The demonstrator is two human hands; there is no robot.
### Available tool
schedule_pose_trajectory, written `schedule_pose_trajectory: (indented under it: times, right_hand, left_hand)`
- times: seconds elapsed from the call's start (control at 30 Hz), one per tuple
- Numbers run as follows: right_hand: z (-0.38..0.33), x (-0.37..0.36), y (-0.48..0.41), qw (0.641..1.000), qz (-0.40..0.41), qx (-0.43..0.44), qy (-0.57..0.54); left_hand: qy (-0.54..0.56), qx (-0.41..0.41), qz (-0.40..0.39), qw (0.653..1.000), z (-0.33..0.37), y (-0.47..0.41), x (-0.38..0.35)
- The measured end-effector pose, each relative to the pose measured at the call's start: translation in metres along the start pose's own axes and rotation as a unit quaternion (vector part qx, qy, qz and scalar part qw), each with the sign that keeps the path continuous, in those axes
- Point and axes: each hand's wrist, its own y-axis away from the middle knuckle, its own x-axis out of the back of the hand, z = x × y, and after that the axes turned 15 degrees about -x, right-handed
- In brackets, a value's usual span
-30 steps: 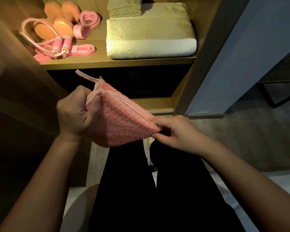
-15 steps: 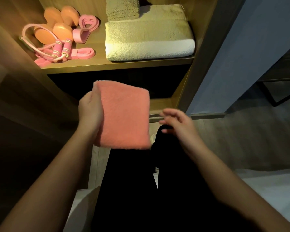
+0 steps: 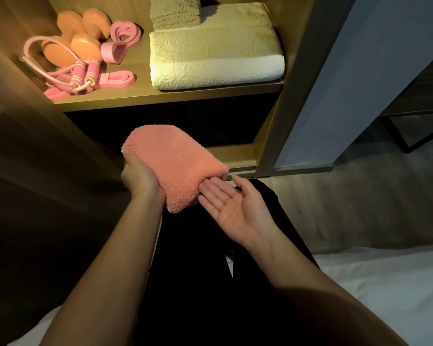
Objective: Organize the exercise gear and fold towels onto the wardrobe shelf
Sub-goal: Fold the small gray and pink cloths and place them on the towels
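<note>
A: How far along is the person?

B: Nearly done, it seems. The exercise gear [image 3: 85,58], a large towel [image 3: 215,53] and a small towel [image 3: 175,8] sit on the shelf [image 3: 160,99].

A: What's left?

B: 1 pink towel [image 3: 175,168]. It's folded but below the shelf, gripped by the left hand [image 3: 140,176]. The right hand [image 3: 235,206] lies flat, palm up, fingertips touching it.

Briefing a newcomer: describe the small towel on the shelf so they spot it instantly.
Look at the lit wardrobe shelf. On its right side lies a large pale folded towel. The small towel sits on its back left corner, darker olive and far smaller.
</note>
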Motion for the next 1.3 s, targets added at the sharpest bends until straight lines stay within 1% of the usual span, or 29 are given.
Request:
schedule_pose_trajectory:
  times: [0.1,0.2,0.33,0.47,0.53,0.6,0.7,0.8,0.83,0.9,1.0,1.13,1.23,1.3]
  right_hand:
    - [0.001,-0.003,-0.002,1.0,0.022,-0.017,0.015]
    - [0.002,-0.002,-0.006,0.998,0.043,-0.006,0.043]
    - [0.002,-0.002,-0.009,1.0,-0.009,0.013,0.006]
    - [0.009,-0.005,-0.017,0.998,-0.013,0.041,0.034]
    - [0.01,-0.006,-0.02,0.996,-0.042,0.072,0.037]
    - [0.01,-0.01,-0.019,0.992,-0.093,0.078,0.018]
    - [0.012,-0.012,-0.02,0.987,-0.154,0.039,-0.006]
    - [0.013,-0.016,-0.02,0.983,-0.184,0.023,-0.014]
    - [0.01,-0.018,-0.019,0.982,-0.186,0.039,-0.019]
    - [0.003,-0.021,-0.021,0.978,-0.184,0.099,-0.023]
    - [0.0,-0.024,-0.023,0.971,-0.164,0.169,-0.025]
    - [-0.002,-0.028,-0.021,0.97,-0.14,0.199,-0.019]
    - [-0.005,-0.025,-0.02,0.966,-0.098,0.236,0.045]
    - [-0.004,-0.016,-0.023,0.968,-0.096,0.224,0.056]
  left_hand:
    - [0.016,0.01,0.006,1.0,-0.002,-0.002,0.001]
    - [0.012,0.018,0.001,1.0,-0.004,-0.002,0.003]
    - [0.014,0.023,-0.001,1.0,-0.008,-0.001,0.003]
    - [-0.012,0.017,-0.002,1.0,-0.013,0.002,-0.001]
    - [-0.02,0.014,0.005,1.0,-0.015,0.002,-0.001]
    - [-0.019,0.016,0.009,1.0,-0.017,0.003,-0.001]
    - [-0.027,0.008,0.002,1.0,-0.02,0.004,-0.002]
    - [-0.045,0.001,-0.007,0.999,-0.021,0.004,-0.001]
    - [-0.038,0.002,-0.004,0.999,-0.022,0.003,0.0]
    - [-0.006,0.012,0.022,1.0,-0.026,0.001,0.005]
    - [0.026,0.032,0.054,0.998,-0.03,-0.007,0.011]
    - [0.04,0.065,0.057,0.995,-0.037,-0.013,0.005]
    - [0.021,0.088,0.067,0.994,-0.048,-0.011,0.001]
    - [0.019,0.099,0.068,0.993,-0.05,-0.011,0.002]
